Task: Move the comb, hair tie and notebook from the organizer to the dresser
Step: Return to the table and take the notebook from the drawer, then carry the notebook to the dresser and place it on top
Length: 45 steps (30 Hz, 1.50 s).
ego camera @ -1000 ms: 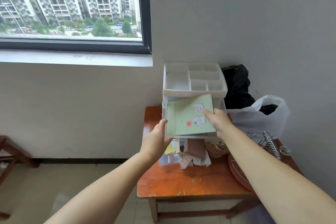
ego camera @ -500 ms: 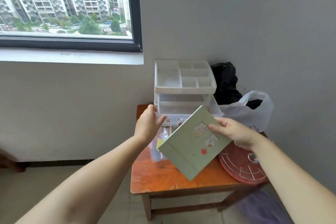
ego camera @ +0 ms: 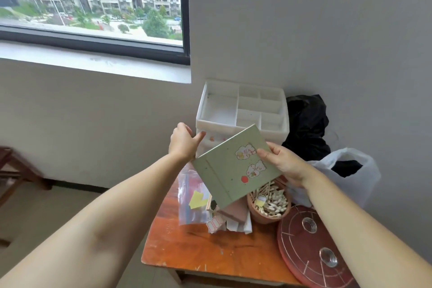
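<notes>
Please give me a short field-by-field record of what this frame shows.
notebook: green, stickers on cover, tilted, held in the air above the table
right hand: grips the notebook's right edge
left hand: at the organizer's front left corner, holding nothing visible
organizer: white, top tray compartments look empty
table: orange wood, cluttered
cotton swabs: in a terracotta pot

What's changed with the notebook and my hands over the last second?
The green notebook came out of the white organizer, held tilted in the air by the right hand alone. The left hand let it go and now rests at the organizer's drawer front. The organizer and table clutter stayed put.
</notes>
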Each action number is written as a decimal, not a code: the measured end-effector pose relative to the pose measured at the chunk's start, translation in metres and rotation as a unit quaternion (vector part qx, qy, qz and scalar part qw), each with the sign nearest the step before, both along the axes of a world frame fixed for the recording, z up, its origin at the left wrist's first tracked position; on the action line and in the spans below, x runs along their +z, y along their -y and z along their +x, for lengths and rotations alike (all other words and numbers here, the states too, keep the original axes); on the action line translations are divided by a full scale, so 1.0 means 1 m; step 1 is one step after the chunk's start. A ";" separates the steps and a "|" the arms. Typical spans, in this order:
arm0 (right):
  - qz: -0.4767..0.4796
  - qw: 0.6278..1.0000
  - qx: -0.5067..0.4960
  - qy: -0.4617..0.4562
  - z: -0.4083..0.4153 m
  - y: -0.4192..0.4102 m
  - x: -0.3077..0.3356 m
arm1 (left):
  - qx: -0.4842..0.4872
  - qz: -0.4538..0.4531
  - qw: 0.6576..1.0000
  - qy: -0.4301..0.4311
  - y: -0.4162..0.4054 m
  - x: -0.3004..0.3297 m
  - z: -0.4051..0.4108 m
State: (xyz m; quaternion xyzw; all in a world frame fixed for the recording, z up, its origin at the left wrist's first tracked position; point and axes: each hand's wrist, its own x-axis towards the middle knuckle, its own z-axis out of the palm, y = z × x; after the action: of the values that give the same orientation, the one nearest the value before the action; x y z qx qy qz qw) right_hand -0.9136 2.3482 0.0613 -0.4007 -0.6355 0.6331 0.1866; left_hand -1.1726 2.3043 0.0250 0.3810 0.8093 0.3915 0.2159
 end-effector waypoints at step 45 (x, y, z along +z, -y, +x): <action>-0.066 0.585 0.804 0.084 -0.335 0.971 -0.063 | 0.758 0.342 0.505 0.230 1.069 -0.031 0.135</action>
State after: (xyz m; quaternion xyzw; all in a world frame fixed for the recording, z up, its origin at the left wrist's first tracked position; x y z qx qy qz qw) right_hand -1.2489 1.3773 -0.0021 0.2109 -0.6681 0.5283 -0.4797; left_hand -1.0380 1.2348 -0.0058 -0.4376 0.5138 0.7261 -0.1317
